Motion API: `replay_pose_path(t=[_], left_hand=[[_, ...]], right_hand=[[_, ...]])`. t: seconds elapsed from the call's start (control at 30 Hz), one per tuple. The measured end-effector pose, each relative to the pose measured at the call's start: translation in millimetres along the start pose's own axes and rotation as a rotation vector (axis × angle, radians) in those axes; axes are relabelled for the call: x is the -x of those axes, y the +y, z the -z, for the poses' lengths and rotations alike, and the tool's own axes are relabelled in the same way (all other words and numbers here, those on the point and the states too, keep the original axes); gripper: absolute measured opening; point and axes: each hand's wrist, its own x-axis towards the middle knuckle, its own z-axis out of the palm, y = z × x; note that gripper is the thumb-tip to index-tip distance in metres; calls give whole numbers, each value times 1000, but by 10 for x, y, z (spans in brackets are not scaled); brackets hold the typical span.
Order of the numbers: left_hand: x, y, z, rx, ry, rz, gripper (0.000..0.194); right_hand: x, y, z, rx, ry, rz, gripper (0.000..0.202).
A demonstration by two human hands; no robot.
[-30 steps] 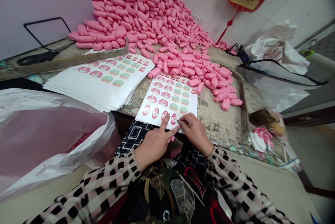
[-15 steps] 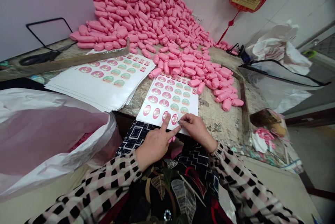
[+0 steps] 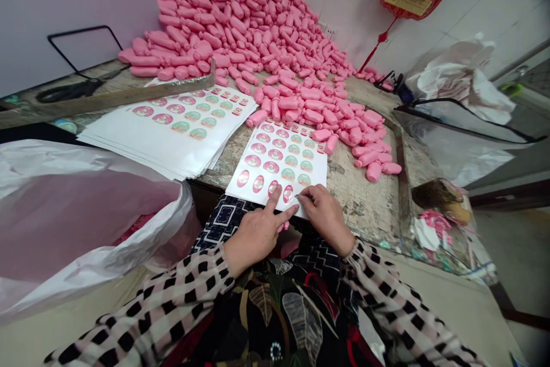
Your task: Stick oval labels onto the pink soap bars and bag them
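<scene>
**End oval of the near row worked at its edge, none lifted clear**

Finger and thumb of the right hand (image 3: 329,219) are closed in a pinching grip at the right edge of the end oval label (image 3: 288,194); a thin dark sliver (image 3: 297,197) seems to be held at the tips. Just left of that grip, the left hand (image 3: 253,232) is laid with two digits spread in a V and pressed down beside the oval. Below them a small pink piece (image 3: 282,226) is partly exposed; whether it is held cannot be told.

The end oval label is seated flat on the label sheet (image 3: 250,186), its long axis directed away from the body; its print is too small for a top to be told.

All four near-row ovals are seen in place. Beyond the grip, the far rows are partly covered by pink bottles (image 3: 326,115), on which no labels can be made out. Little is therefore judged done on this sheet, nearly all being left.

Farther left, a sheet stack (image 3: 141,138) is spread on the desk (image 3: 361,201).
</scene>
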Motion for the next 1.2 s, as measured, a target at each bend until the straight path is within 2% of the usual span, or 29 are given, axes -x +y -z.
replay_pose_path(t=[0.23, 0.4, 0.63, 0.77, 0.97, 1.1, 1.2], left_hand=[[-6, 0, -13, 2, -1, -3, 54], [-9, 7, -13, 9, 3, 3, 57], [-10, 6, 0, 41, -2, 11, 59], [-10, 0, 9, 18, -8, 7, 63], [-11, -5, 16, 31, -31, 9, 60], [-5, -11, 4, 23, -27, 9, 60], [-9, -14, -11, 16, -2, 2, 61]], right_hand=[[10, -27, -57, 22, 69, 28, 18], [-14, -48, -71, -20, 67, 53, 22], [-81, -124, -42, 38, 54, -97, 31], [-117, -167, -19, 41, 18, -162, 27], [-95, -235, 58, 73, 115, -97, 26], [-98, -102, 48, -104, 241, -122, 29], [-106, 62, -59, -366, 209, -186, 35]])
